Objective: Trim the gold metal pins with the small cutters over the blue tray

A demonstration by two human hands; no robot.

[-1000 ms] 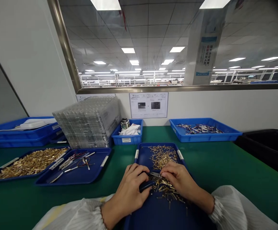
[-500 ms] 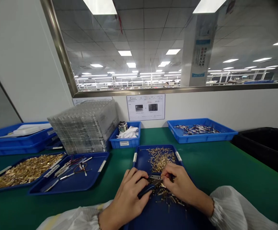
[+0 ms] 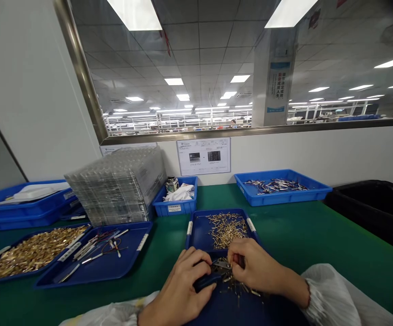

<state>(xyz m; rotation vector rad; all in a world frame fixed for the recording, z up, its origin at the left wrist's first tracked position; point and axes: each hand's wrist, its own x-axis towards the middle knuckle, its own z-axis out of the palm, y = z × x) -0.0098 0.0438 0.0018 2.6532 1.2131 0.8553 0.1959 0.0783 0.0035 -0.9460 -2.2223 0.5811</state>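
Observation:
My left hand (image 3: pixel 186 285) is wrapped round the dark blue handles of a pair of pliers (image 3: pixel 222 264), whose silver jaws point to the right. Close to the jaw tips, my right hand (image 3: pixel 253 265) has thumb and forefinger pinched together; what sits between them is too small to make out. Beneath both hands, small gold metal pins (image 3: pixel 242 287) lie scattered on a dark blue tray (image 3: pixel 230 312). Just beyond, another dark blue tray (image 3: pixel 199 226) holds a heap of similar gold pins (image 3: pixel 228 230).
Left stand a tray of gold parts (image 3: pixel 36 249), a tray with wired pieces (image 3: pixel 121 262) and stacked clear plastic trays (image 3: pixel 118 185). Behind are a blue bin with white cloth (image 3: pixel 174 208) and a blue tray of metal parts (image 3: pixel 284 197). A black bin (image 3: pixel 369 217) stands right.
The view has tilted up slightly, so everything sits a little lower in the picture. Both hands keep nearly the same pose round the pliers.

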